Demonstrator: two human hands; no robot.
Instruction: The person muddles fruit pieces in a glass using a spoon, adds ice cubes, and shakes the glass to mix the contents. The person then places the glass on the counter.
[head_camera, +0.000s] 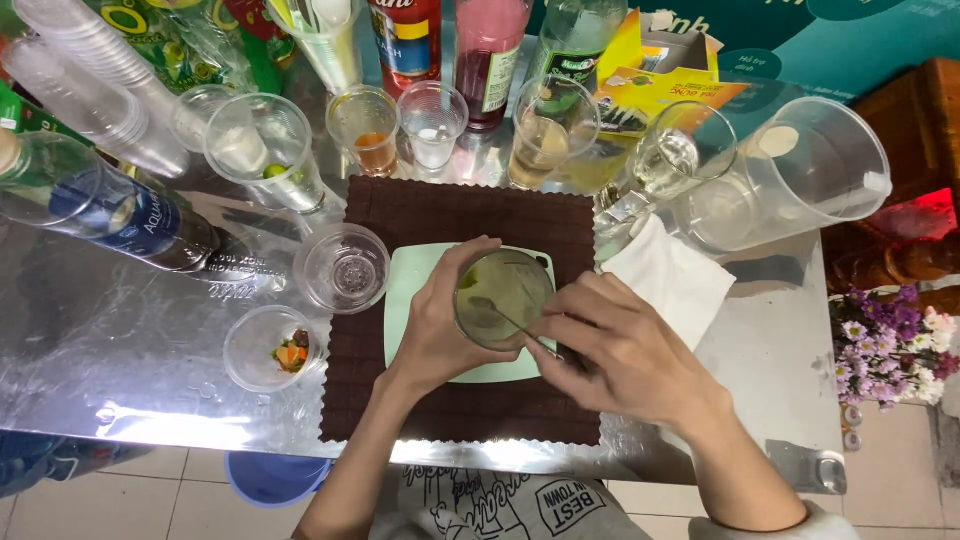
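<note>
Steel table bears one brown mat and one board. Our left hand grips one glass; our right hand pinches one spoon in it.

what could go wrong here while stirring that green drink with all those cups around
1. The left hand only wraps one side of the glass; hard stirring with the spoon in the right hand might slop green liquid onto the cutting board and brown mat.
2. The right elbow could catch the tilted pitcher or the tilted glass next to it.
</note>
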